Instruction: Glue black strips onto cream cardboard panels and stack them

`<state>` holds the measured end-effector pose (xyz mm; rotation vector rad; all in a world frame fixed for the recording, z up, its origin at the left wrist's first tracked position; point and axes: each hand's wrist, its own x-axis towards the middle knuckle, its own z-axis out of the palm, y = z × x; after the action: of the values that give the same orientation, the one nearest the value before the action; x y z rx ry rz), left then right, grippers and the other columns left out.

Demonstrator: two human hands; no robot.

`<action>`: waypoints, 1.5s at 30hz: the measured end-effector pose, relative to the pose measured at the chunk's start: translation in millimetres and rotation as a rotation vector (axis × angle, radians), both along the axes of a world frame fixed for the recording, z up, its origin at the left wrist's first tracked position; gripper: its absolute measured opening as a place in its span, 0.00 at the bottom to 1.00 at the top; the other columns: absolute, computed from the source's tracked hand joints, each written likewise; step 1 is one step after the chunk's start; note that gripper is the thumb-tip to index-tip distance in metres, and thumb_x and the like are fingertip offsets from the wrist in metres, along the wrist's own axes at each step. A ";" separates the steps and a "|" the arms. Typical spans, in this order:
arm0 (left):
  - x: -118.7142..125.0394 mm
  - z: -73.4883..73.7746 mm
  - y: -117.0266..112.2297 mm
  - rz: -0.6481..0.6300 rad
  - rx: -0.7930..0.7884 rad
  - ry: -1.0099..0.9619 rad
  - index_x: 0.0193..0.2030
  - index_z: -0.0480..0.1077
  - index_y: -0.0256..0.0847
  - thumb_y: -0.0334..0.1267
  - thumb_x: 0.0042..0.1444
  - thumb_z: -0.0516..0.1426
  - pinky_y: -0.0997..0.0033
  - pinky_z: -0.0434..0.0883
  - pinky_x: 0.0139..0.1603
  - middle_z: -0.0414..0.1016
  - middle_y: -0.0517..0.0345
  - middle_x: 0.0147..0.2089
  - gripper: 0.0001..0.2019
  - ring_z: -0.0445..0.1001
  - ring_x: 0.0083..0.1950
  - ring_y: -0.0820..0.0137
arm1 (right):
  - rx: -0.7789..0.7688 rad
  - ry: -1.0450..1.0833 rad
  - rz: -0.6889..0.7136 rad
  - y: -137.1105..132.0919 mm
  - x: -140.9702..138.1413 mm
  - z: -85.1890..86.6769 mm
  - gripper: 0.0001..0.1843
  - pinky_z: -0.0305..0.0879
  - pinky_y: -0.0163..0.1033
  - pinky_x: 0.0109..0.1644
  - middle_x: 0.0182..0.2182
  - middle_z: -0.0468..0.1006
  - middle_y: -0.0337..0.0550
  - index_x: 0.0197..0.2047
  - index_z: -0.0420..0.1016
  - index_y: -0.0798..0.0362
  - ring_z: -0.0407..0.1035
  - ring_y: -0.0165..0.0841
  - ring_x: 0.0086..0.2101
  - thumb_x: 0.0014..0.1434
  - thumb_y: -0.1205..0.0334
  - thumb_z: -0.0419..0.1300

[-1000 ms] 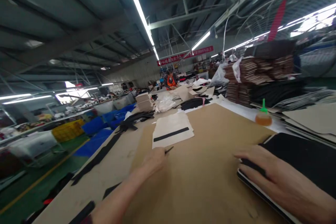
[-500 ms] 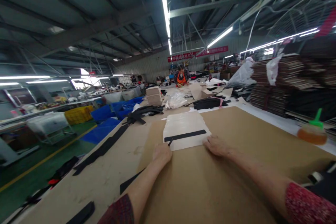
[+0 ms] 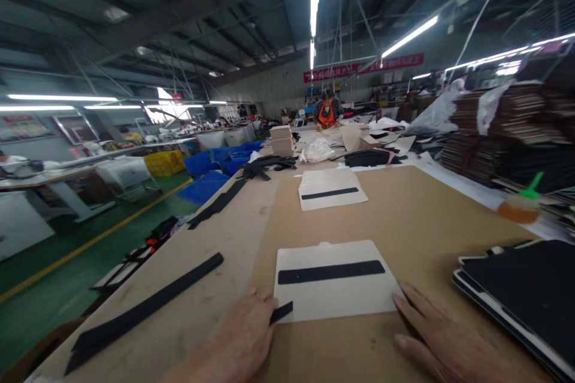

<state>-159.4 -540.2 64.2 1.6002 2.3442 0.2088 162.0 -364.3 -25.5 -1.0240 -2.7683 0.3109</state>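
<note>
A white rectangular board (image 3: 332, 303) lies flat on the brown sheet before me, with a black strip (image 3: 332, 271) across its middle. The end of another black strip (image 3: 283, 312) sticks out from the closed fingers of my left hand (image 3: 245, 332) and overlaps the board's lower left corner. At the lower right corner, the outstretched fingertips of my right hand (image 3: 442, 335) touch the board's edge, thumb spread apart. Farther back is a stack of similar white boards (image 3: 332, 178), its top one also bearing a black strip (image 3: 330, 193).
Long black strips (image 3: 148, 302) lie along the table's left side. Black panels (image 3: 525, 293) are stacked at right, below a bottle of amber liquid with a green nozzle (image 3: 521, 206). A co-worker in an orange apron (image 3: 327, 114) stands at the far end. Blue bins (image 3: 204, 182) stand left.
Both hands have come back toward me from the white stack. A single board with a strip now lies nearer, apart from the stack. The view has turned left and tilted down.
</note>
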 end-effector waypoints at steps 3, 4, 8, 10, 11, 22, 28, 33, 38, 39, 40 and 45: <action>14.8 20.8 -35.0 0.150 0.006 -0.186 0.40 0.76 0.43 0.54 0.62 0.46 0.54 0.68 0.53 0.80 0.46 0.41 0.22 0.76 0.47 0.54 | 0.173 0.227 0.061 -25.4 16.6 -3.6 0.31 0.68 0.58 0.58 0.64 0.63 0.49 0.62 0.71 0.47 0.63 0.52 0.60 0.60 0.42 0.54; 20.9 26.1 -40.2 0.198 0.036 -0.362 0.41 0.75 0.42 0.58 0.62 0.46 0.56 0.70 0.47 0.80 0.47 0.38 0.25 0.78 0.43 0.56 | 0.211 0.321 0.069 -30.5 15.8 -0.6 0.30 0.69 0.58 0.57 0.63 0.66 0.48 0.61 0.72 0.46 0.64 0.52 0.59 0.59 0.43 0.55; 49.4 26.3 -39.0 0.272 0.182 -1.138 0.50 0.70 0.39 0.61 0.57 0.52 0.71 0.69 0.29 0.81 0.48 0.40 0.28 0.79 0.35 0.64 | 0.009 0.558 0.155 -53.5 -6.3 35.7 0.20 0.69 0.51 0.58 0.54 0.77 0.42 0.53 0.79 0.40 0.70 0.45 0.55 0.63 0.49 0.53; 64.3 17.0 -32.7 0.275 0.224 -1.288 0.49 0.70 0.36 0.61 0.54 0.56 0.75 0.67 0.27 0.81 0.46 0.40 0.29 0.79 0.33 0.66 | -0.216 0.588 0.166 -68.9 -20.4 59.2 0.18 0.70 0.46 0.55 0.48 0.81 0.42 0.45 0.81 0.40 0.73 0.43 0.51 0.64 0.48 0.52; 71.6 12.2 -29.7 0.268 0.225 -1.330 0.47 0.71 0.35 0.61 0.53 0.58 0.75 0.67 0.26 0.81 0.45 0.39 0.29 0.79 0.32 0.67 | -0.329 0.595 0.150 -76.7 -27.3 68.8 0.18 0.71 0.44 0.52 0.45 0.82 0.43 0.41 0.81 0.41 0.74 0.42 0.48 0.65 0.47 0.51; 127.1 -6.8 -17.4 0.076 0.111 -1.411 0.41 0.73 0.32 0.61 0.53 0.58 0.74 0.69 0.25 0.80 0.44 0.37 0.28 0.78 0.28 0.67 | -1.164 0.876 0.019 -96.2 -72.8 83.2 0.20 0.61 0.34 0.23 0.16 0.64 0.29 0.33 0.70 0.50 0.62 0.28 0.16 0.58 0.40 0.58; 129.5 -23.9 -16.6 0.204 0.205 -1.436 0.46 0.70 0.33 0.66 0.49 0.58 0.73 0.70 0.27 0.80 0.42 0.37 0.34 0.79 0.30 0.65 | -1.073 1.059 -0.099 -91.0 -69.2 91.0 0.21 0.68 0.36 0.35 0.24 0.72 0.35 0.32 0.71 0.51 0.67 0.28 0.26 0.59 0.40 0.58; 135.1 -13.7 -18.2 0.110 0.154 -1.230 0.39 0.75 0.37 0.65 0.56 0.51 0.68 0.70 0.31 0.79 0.50 0.33 0.30 0.77 0.31 0.63 | -1.379 0.945 -0.007 -110.5 -71.0 80.8 0.23 0.54 0.30 0.16 0.14 0.61 0.28 0.43 0.72 0.49 0.54 0.24 0.13 0.56 0.39 0.61; 109.1 4.5 -15.9 -0.252 0.083 -0.557 0.34 0.77 0.40 0.49 0.64 0.48 0.68 0.69 0.39 0.78 0.54 0.33 0.21 0.76 0.38 0.62 | -1.146 1.278 -0.226 -55.9 -40.3 128.1 0.15 0.68 0.32 0.28 0.27 0.73 0.36 0.36 0.73 0.49 0.67 0.27 0.24 0.51 0.50 0.69; 100.0 4.7 -10.5 -0.298 0.170 -0.413 0.39 0.77 0.40 0.47 0.65 0.47 0.65 0.69 0.46 0.79 0.52 0.39 0.20 0.76 0.44 0.61 | -1.107 1.289 -0.239 -42.0 -34.2 139.9 0.14 0.66 0.30 0.26 0.26 0.72 0.35 0.34 0.72 0.49 0.65 0.26 0.24 0.51 0.52 0.69; 91.0 3.0 -3.4 -0.325 0.247 -0.296 0.46 0.76 0.39 0.46 0.65 0.47 0.63 0.67 0.55 0.78 0.49 0.48 0.19 0.73 0.52 0.59 | -1.074 1.274 -0.243 -30.1 -29.7 150.0 0.13 0.64 0.28 0.25 0.25 0.71 0.34 0.34 0.72 0.49 0.64 0.25 0.23 0.52 0.52 0.69; 61.1 -29.6 39.4 -0.405 0.249 -0.056 0.67 0.59 0.32 0.50 0.64 0.50 0.54 0.42 0.73 0.55 0.42 0.71 0.30 0.47 0.73 0.54 | -1.039 1.100 -0.188 -13.8 -34.2 163.8 0.12 0.59 0.25 0.25 0.24 0.70 0.34 0.32 0.72 0.51 0.62 0.22 0.23 0.57 0.52 0.66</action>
<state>-98.2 -500.9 34.6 2.1140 1.9579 0.4596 127.9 -378.1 138.3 -0.8108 -1.4105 1.7334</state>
